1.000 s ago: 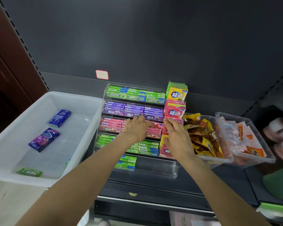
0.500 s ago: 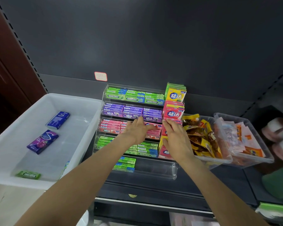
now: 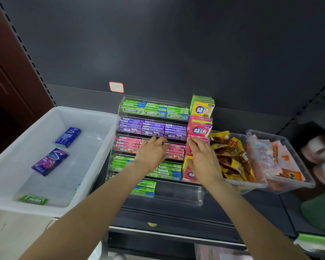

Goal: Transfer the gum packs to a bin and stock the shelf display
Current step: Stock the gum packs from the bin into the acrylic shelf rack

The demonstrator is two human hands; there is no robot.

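Note:
A clear tiered display [image 3: 178,197] on the shelf holds rows of gum packs: green [image 3: 155,110], purple [image 3: 152,128], pink [image 3: 127,145], then green again [image 3: 120,162]. My left hand [image 3: 150,153] rests on the pink row, fingers stretched over the packs. My right hand [image 3: 203,160] touches the stacked boxed packs in the display's right column, below a pink box [image 3: 200,129] and a yellow box [image 3: 203,108]. A white bin [image 3: 13,151] on the left holds a blue pack [image 3: 67,137], a purple pack [image 3: 49,161] and a green pack [image 3: 32,199].
Right of the display stand two clear tubs, one with yellow snack packets [image 3: 233,160], one with orange and pink sachets [image 3: 281,160]. A price tag [image 3: 116,86] is stuck on the dark back panel. A brown door edge runs along the far left.
Both hands stay on the display. My left hand has shifted slightly along the pink row; my right hand has barely moved.

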